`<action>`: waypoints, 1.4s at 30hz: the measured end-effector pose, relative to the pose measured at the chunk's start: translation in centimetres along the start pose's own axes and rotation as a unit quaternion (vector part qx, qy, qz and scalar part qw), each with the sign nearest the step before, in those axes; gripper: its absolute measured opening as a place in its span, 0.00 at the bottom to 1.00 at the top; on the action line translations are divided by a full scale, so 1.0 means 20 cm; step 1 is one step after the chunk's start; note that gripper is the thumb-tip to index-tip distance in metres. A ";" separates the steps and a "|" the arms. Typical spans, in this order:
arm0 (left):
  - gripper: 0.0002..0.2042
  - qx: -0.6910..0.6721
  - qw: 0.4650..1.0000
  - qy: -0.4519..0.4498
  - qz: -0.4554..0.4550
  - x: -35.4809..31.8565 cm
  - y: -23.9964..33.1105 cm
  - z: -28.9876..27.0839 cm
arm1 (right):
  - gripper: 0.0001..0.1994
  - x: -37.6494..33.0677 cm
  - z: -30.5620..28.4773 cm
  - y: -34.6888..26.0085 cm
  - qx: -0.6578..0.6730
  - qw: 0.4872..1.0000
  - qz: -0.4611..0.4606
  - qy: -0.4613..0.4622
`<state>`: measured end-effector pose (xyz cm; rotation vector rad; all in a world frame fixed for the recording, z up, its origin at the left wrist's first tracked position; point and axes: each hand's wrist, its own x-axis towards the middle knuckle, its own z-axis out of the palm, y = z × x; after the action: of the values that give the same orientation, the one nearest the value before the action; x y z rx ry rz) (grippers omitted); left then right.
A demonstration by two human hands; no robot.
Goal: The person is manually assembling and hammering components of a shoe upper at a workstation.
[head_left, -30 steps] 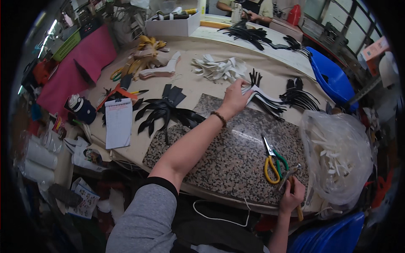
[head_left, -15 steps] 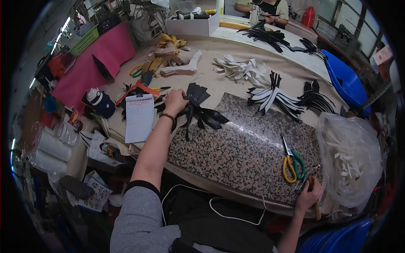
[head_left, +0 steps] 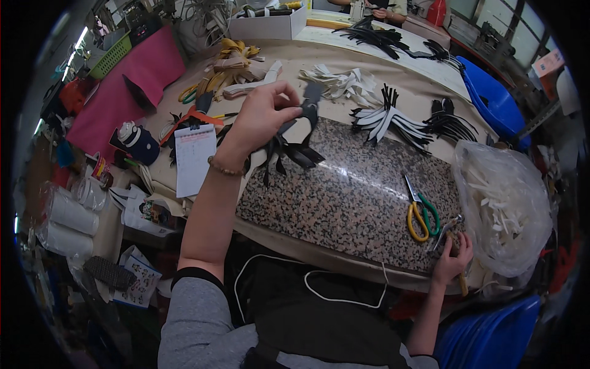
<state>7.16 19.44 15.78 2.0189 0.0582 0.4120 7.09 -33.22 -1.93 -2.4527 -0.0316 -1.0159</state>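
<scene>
In the head view, the left hand (head_left: 263, 117) is raised, thumb and fingertips pinched on a black strip (head_left: 311, 98) just to the right of them; gripping so small a part probably leaves the rest free. Below that hand, a bundle of black pieces (head_left: 301, 155) overlaps the stone slab (head_left: 344, 197), and a notepad (head_left: 195, 163) lies to its lower left. The right hand (head_left: 453, 261) curls around a wooden-handled tool (head_left: 463, 285) at the slab's near edge. Scissors (head_left: 418, 200) lie to that hand's upper left, likely kept there for easy reach; a clear bag (head_left: 504, 249) of white scraps bulges to its upper right. The strip is blurred and its lower end merges with the bundle, which the left hand partly hides. The right fingers cover the tool's middle; its metal head is hard to make out.
</scene>
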 end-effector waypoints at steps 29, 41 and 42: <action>0.19 0.266 0.932 -0.115 0.217 -0.88 -0.20 0.93 | 0.10 0.05 0.31 -0.67 0.299 0.767 -0.320 -0.469; 0.19 0.251 0.937 -0.138 0.200 -0.89 -0.21 0.91 | 0.10 0.17 0.26 -0.66 0.252 0.706 -0.287 -0.596; 0.19 0.246 0.938 -0.143 0.200 -0.88 -0.21 0.90 | 0.10 0.17 0.25 -0.65 0.257 0.707 -0.273 -0.600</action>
<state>-3.14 2.20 0.02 2.5764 -0.4816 0.3751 10.26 -20.06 2.74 -2.1095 -1.3124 0.5660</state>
